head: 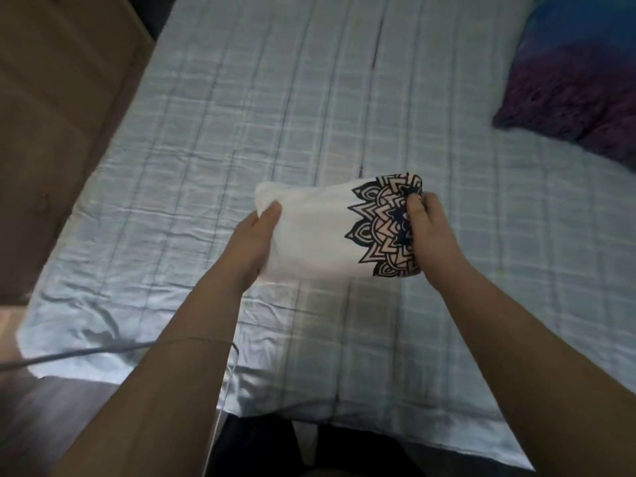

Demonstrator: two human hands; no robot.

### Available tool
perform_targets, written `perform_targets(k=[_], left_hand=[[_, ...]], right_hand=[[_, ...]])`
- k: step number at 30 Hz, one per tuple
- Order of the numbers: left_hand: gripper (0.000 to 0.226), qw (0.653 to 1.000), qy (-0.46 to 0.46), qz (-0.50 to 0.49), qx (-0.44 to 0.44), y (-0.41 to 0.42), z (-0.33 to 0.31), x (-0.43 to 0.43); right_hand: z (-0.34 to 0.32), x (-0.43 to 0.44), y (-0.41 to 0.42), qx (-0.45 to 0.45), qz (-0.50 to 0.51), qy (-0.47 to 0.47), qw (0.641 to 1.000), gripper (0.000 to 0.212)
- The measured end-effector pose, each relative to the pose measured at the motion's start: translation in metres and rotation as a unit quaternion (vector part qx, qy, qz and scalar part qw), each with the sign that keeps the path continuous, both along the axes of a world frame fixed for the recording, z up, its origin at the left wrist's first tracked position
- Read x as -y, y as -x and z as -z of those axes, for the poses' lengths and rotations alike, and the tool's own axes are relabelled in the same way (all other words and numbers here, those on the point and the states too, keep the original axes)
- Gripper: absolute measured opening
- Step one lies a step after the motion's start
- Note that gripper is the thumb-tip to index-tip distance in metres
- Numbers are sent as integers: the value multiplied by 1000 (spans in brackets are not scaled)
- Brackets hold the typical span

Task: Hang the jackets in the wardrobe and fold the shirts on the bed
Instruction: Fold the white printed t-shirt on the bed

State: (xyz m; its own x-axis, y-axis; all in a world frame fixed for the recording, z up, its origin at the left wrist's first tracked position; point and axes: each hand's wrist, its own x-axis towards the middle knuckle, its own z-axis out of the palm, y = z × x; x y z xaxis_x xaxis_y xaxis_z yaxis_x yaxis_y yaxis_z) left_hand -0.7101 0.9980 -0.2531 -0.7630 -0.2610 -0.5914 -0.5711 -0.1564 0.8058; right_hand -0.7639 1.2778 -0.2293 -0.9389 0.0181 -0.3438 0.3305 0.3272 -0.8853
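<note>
Because the shirt is light, soft cloth with no stiffness of its own, expect the folded bundle to sag or spring open unless you support both short ends, as you do now. Your left hand grips the plain end, thumb on top, the rest hidden beneath. Your right hand pinches the printed end with curled fingers. You hold the bundle above the bed. It is white and compactly folded, with a dark mandala print at its right end.
</note>
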Motion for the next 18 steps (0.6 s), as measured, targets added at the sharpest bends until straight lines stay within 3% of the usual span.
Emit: perform_targets(k=[7,11,18], left_hand=[[63,989,-10,-18,-147,-35,-166,18],[54,969,69,-74,-227,-86,-252,48],[46,891,224,-242,-313,-240,-341,135]], right_hand=[[-161,17,-4,-88,-66,135,985,39],[-226,62,-37,-178,-73,123,974,48],[-302,205,-132,-319,-131,117,931,26]])
